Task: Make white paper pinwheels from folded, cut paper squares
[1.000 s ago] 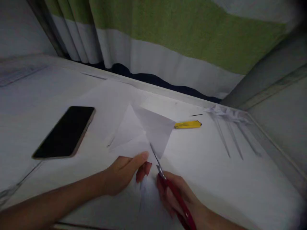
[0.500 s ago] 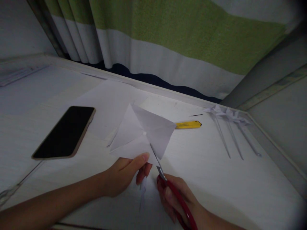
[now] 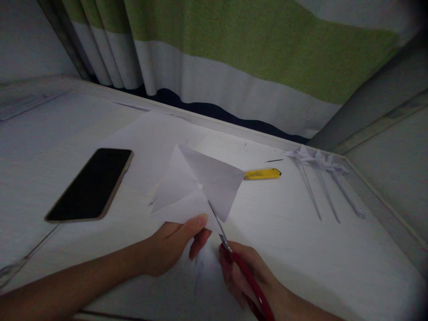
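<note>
My left hand (image 3: 182, 243) pinches the near edge of a square sheet of white paper (image 3: 214, 171), thumb on top and fingers below. Creases and slits run along the sheet's diagonals, with a small gap at the middle. My right hand (image 3: 245, 272) is wrapped around the red handles of a pair of scissors (image 3: 249, 272). Their thin blades lie in the slit on the near right side of the paper, the tip pointing towards its centre. A yellow utility knife (image 3: 263, 174) lies just beyond the paper's right corner.
A smartphone (image 3: 92, 185) lies on the left of the white table (image 3: 301, 267), a cable below it. Several paper pinwheels on sticks (image 3: 316, 162) rest at the back right. More white paper (image 3: 143, 138) lies behind, below a green and white curtain (image 3: 234, 49).
The paper has shifted very slightly left in my left hand. The scissors stay in the slit, with hardly any movement of my right hand.
</note>
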Motion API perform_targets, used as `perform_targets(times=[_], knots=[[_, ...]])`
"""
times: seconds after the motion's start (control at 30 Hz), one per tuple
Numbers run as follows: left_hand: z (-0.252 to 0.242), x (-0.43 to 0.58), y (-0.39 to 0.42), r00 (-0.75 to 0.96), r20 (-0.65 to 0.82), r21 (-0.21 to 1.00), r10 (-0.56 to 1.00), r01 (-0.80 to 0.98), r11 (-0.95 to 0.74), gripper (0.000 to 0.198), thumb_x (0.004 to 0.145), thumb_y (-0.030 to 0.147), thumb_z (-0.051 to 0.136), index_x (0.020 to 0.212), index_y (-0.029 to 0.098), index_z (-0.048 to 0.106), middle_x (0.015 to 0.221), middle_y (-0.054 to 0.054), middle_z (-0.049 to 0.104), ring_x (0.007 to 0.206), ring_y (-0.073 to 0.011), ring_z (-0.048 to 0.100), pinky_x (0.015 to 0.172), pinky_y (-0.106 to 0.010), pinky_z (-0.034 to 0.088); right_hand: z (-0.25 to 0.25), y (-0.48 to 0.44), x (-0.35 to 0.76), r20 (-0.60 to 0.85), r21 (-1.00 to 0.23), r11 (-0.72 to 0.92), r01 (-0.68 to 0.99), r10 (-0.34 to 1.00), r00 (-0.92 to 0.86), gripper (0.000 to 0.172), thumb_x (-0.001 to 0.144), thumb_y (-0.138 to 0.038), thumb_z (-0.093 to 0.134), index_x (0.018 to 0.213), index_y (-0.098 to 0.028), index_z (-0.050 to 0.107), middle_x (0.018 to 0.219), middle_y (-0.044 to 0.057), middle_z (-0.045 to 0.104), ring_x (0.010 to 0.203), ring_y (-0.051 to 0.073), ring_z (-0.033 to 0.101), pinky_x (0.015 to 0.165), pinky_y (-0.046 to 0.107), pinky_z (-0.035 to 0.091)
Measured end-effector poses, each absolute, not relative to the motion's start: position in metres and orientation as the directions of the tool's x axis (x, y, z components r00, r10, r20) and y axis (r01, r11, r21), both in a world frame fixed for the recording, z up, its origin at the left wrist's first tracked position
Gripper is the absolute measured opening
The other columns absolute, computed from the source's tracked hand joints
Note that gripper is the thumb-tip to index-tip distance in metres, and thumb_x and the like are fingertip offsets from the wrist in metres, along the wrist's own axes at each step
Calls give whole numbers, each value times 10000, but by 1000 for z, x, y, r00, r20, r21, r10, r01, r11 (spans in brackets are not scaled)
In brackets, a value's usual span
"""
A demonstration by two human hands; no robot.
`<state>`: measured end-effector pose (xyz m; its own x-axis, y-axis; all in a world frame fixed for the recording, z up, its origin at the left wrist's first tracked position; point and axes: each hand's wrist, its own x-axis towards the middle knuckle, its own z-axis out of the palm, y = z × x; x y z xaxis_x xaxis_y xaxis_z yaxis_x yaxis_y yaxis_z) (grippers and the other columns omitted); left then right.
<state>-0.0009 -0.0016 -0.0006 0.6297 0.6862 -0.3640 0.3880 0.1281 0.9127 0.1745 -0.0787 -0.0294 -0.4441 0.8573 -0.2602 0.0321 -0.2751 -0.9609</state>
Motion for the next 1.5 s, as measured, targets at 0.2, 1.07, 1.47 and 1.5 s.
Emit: perform_targets(times=[0.2, 1.07, 1.47, 1.5], knots=[[2, 0, -2, 673, -383, 903, 633, 416, 104, 421, 796, 398, 208, 454, 194, 344, 503, 44, 387, 568, -116, 442, 656, -209, 351, -22, -74, 175, -250, -960, -279, 10, 844, -475, 419, 741, -565, 426, 706, -149, 385, 596, -49, 309, 448, 33, 285, 400, 182, 225], [4, -2, -2, 736, -347, 908, 582, 418, 14, 430, 848, 327, 165, 466, 194, 312, 492, 53, 337, 527, -108, 390, 611, -211, 333, -22, -73, 170, -226, -965, -262, -14, 855, -467, 444, 728, -601, 403, 698, -158, 385, 519, -66, 311, 424, 40, 267, 382, 185, 206], [5, -2, -3, 744, -358, 900, 564, 435, -2, 423, 846, 323, 163, 473, 192, 313, 497, 48, 338, 535, -110, 394, 581, -210, 322, -23, -76, 170, -239, -963, -268, 3, 856, -458, 415, 763, -559, 391, 659, -158, 393, 479, -67, 319, 403, 37, 270, 372, 182, 196], [6, -3, -3, 745, -359, 901, 563, 435, 0, 422, 846, 327, 162, 475, 191, 313, 497, 48, 338, 531, -110, 390, 577, -211, 322, -22, -76, 170, -238, -964, -267, 1, 859, -454, 415, 759, -560, 400, 656, -158, 394, 479, -68, 316, 400, 37, 268, 369, 182, 192]])
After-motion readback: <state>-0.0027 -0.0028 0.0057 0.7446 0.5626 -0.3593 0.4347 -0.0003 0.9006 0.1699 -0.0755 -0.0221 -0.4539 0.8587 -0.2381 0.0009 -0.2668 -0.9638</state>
